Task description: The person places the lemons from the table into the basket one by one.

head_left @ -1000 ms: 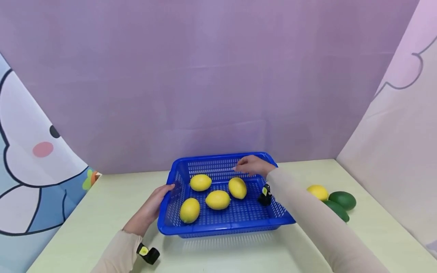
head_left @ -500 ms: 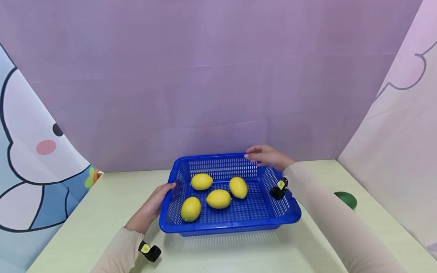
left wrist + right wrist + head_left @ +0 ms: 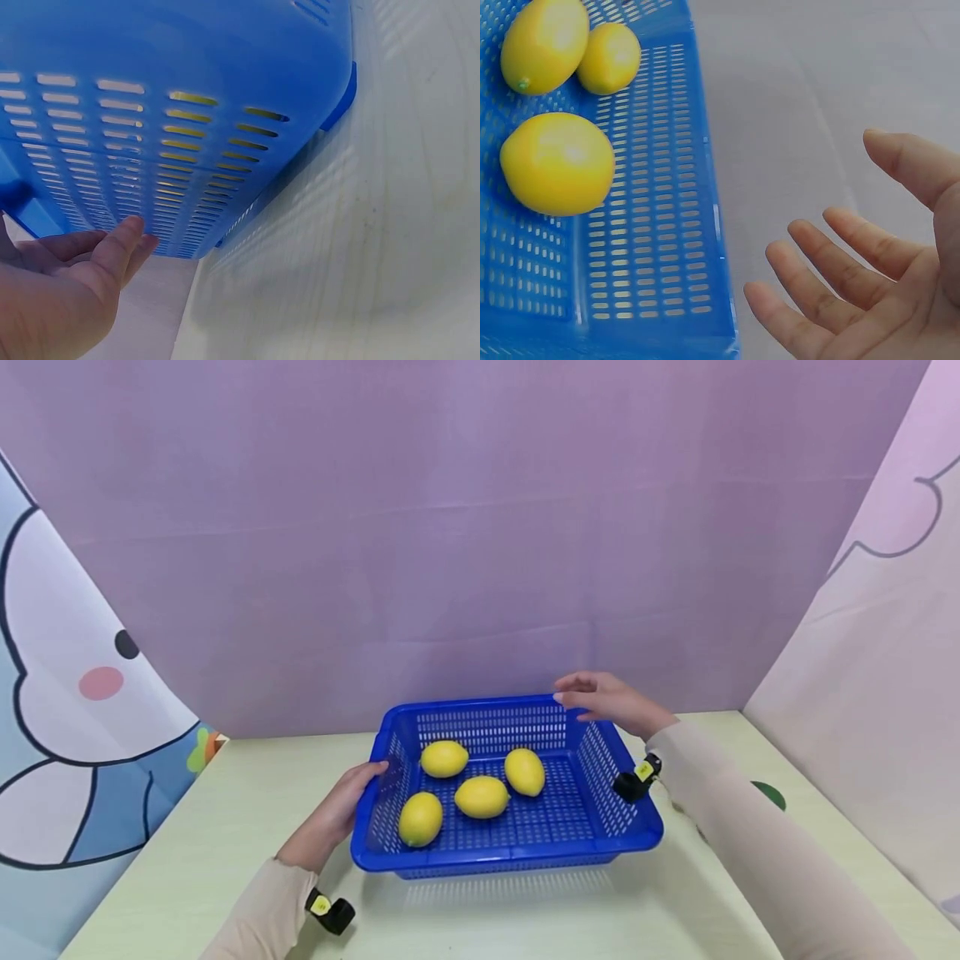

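Note:
A blue plastic basket (image 3: 517, 857) with slotted walls stands on the table in the head view. Several lemons (image 3: 482, 797) lie apart on its floor. My left hand (image 3: 341, 802) holds the basket's left side, thumb over the rim; in the left wrist view its fingers (image 3: 120, 244) press the slotted outer wall. Above the far right corner hovers my right hand (image 3: 611, 702), nothing in it. The right wrist view shows that hand (image 3: 855, 300) beside the basket wall, fingers spread and relaxed.
A dark green fruit (image 3: 770, 795) lies on the table (image 3: 255, 810) at the right, mostly hidden behind my right forearm. A purple cloth backdrop (image 3: 480, 568) rises behind the basket, and printed side walls flank the table.
My right hand has moved out from over the basket's inside to its far right corner, rightward and up. My left hand keeps its hold. The forearm now covers most of the fruit at right.

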Available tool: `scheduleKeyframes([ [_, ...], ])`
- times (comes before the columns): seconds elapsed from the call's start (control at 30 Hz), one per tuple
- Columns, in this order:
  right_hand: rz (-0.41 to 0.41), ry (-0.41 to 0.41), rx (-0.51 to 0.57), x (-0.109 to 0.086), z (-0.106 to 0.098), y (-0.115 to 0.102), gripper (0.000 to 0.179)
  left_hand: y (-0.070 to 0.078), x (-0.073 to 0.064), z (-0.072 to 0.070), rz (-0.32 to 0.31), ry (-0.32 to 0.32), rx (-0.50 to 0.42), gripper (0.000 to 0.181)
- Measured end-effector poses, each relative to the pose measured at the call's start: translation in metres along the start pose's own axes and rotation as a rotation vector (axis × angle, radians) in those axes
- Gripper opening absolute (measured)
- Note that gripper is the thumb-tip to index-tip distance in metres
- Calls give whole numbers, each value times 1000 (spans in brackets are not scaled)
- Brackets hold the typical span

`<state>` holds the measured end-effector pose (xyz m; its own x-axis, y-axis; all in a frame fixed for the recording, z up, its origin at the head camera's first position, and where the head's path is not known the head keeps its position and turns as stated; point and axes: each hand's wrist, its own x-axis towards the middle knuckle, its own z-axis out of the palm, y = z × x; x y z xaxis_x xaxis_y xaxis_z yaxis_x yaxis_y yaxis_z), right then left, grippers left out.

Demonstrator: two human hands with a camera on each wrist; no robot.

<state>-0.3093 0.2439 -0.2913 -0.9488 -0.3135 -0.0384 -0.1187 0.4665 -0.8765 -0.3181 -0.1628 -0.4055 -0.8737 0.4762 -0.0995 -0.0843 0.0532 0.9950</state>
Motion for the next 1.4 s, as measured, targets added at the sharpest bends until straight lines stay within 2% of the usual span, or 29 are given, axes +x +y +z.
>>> scheduleKeyframes([
  [0.37, -32, 53, 15, -27, -10, 3, 59, -1, -2, -3, 4, 12, 14, 62],
  [0.6, -41, 119, -99, -48, -16, 15, 57, -3, -4, -4, 5, 15, 12, 62],
  [0.93, -59, 188, -140, -80, -26, 29, 56, -1, -4, -3, 29, -30, -9, 63],
  [1.23, -8, 274, -210, -108, -35, 42, 56, -1, -3, -3, 9, 2, 2, 62],
  [1.4, -35, 308, -214, -120, -40, 52, 51, -1, -3, -2, 6, -4, -1, 63],
])
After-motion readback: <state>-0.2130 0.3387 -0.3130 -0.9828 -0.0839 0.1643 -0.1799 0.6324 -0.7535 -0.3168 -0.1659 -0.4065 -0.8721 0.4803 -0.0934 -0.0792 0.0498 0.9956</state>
